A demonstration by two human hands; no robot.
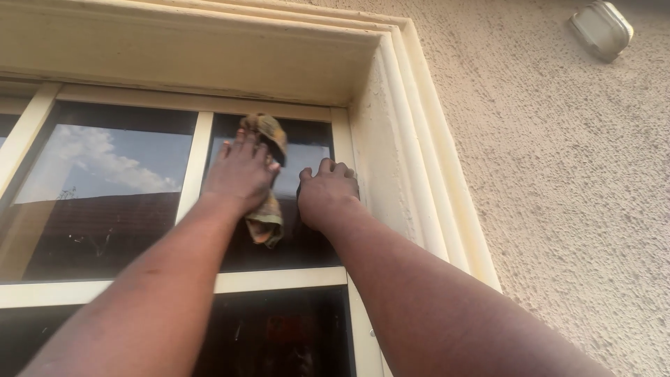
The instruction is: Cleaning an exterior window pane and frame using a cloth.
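**Cloth pressed flat to the upper right pane**

The left hand (pixel 241 171) lies spread with its palm against a crumpled, mottled green-and-tan cloth (pixel 269 216), pinning it to the glass of the upper right pane (pixel 314 244); the flat palm keeps the rag from sliding down, and its ends stick out above the fingertips and hang below the wrist. The right hand (pixel 326 192) rests just beside it on the same pane, fingers curled and knuckles out, close to the cream window frame (pixel 342 146); I cannot tell whether it grips anything. Both arms reach upward. Left of the dividing bar (pixel 194 164), the neighbouring pane (pixel 105 188) mirrors sky, cloud and a roof. The deep moulded reveal (pixel 398 139) crowds the right hand, rough plaster wall (pixel 558 174) spreads beyond, and a wall lamp (pixel 601 29) sits high at right
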